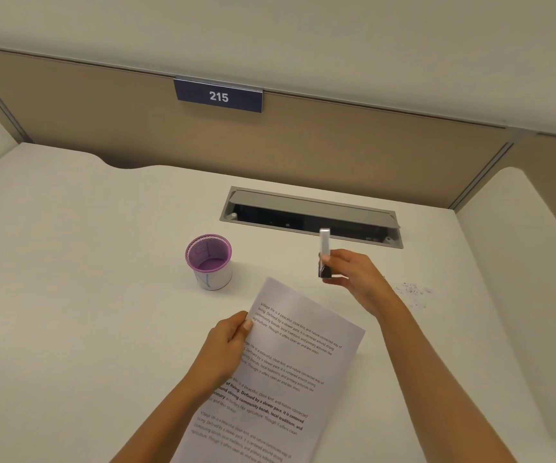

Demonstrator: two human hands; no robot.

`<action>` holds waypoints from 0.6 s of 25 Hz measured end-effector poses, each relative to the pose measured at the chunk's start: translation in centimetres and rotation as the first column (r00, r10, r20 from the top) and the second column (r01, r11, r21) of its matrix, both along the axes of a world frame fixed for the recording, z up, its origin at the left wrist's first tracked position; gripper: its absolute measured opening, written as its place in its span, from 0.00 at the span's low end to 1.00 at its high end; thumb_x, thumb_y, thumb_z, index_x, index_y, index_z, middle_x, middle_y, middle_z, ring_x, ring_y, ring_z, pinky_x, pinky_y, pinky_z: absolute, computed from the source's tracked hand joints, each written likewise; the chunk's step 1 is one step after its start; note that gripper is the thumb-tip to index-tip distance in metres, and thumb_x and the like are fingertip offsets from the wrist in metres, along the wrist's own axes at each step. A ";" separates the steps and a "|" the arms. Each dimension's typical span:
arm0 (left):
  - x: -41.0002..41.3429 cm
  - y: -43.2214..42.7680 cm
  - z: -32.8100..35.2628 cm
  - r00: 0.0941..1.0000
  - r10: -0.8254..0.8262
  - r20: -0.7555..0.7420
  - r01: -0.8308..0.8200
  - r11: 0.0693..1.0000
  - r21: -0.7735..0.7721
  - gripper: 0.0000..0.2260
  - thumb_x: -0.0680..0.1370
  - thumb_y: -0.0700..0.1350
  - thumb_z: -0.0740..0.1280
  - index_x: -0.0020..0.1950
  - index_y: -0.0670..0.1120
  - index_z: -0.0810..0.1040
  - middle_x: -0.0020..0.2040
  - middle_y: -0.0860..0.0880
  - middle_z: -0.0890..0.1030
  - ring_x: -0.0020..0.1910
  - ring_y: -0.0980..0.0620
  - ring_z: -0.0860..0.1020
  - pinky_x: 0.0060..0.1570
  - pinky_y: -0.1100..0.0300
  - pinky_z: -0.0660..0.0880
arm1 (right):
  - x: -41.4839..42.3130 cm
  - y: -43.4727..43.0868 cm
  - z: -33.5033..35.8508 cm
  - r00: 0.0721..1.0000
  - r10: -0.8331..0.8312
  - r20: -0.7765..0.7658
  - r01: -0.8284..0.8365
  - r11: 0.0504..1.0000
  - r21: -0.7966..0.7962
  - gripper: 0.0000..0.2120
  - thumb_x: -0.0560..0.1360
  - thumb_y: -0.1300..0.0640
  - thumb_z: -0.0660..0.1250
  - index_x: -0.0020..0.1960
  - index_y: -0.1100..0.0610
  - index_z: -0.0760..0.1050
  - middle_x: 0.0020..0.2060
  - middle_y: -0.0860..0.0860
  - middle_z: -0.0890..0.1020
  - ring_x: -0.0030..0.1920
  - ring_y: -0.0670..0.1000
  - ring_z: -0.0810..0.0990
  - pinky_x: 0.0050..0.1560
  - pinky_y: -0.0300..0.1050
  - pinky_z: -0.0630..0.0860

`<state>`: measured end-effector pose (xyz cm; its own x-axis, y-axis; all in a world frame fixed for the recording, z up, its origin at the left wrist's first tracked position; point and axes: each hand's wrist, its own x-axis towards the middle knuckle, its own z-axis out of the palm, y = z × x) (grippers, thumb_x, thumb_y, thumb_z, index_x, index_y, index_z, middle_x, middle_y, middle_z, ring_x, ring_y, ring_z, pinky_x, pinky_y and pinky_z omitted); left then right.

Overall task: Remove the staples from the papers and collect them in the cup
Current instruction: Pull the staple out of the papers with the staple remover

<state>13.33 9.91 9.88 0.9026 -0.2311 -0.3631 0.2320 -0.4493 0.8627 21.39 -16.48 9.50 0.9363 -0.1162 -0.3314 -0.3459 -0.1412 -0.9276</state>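
A printed set of papers [290, 362] lies tilted on the white desk [69, 262], its top corner pointing toward the cup. My left hand [226, 345] grips the papers' left edge, thumb on top. My right hand [353, 275] is raised above the desk to the right of the papers and holds a slim silver-and-black staple remover [324, 252] upright. The cup [209, 262] is white with a purple mesh liner and stands just beyond the papers' top corner, left of my right hand. No staple shows on the papers at this size.
A grey cable hatch [310, 215] with its lid up opens in the desk behind my right hand. Small dark specks [412, 290] are scattered on the desk to the right. A beige partition with a "215" sign [219, 96] closes off the back.
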 end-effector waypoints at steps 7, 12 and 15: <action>-1.4 0.0 5.4 0.973 -0.136 0.186 0.131 0.991 0.041 0.14 0.83 0.49 0.56 0.46 0.41 0.74 0.42 0.40 0.82 0.41 0.40 0.80 0.44 0.43 0.77 | -8.6 2.9 8.8 0.970 -0.004 0.243 -0.030 0.990 0.138 0.17 0.64 0.45 0.75 0.52 0.46 0.82 0.53 0.49 0.85 0.56 0.56 0.83 0.59 0.53 0.77; -3.8 0.5 9.2 0.917 -0.217 0.336 0.183 0.974 0.132 0.13 0.82 0.50 0.55 0.42 0.47 0.72 0.35 0.49 0.79 0.35 0.46 0.78 0.38 0.49 0.76 | -13.5 4.4 12.3 0.941 0.022 0.338 -0.014 1.000 -0.027 0.22 0.61 0.36 0.73 0.52 0.41 0.80 0.53 0.40 0.84 0.52 0.47 0.83 0.48 0.44 0.78; -5.4 0.9 10.5 0.886 -0.247 0.393 0.197 0.967 0.163 0.13 0.82 0.50 0.55 0.39 0.51 0.70 0.33 0.53 0.77 0.34 0.49 0.77 0.35 0.54 0.73 | -15.6 5.3 13.4 0.915 0.019 0.403 -0.001 0.999 -0.045 0.17 0.62 0.37 0.72 0.49 0.36 0.80 0.50 0.37 0.84 0.50 0.42 0.83 0.36 0.34 0.79</action>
<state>7.96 10.79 20.39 0.9066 -0.4219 -0.0116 -0.2454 -0.5493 0.7988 5.76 -11.16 22.91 0.9904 -0.1122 0.0802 0.0583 -0.1860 -0.9808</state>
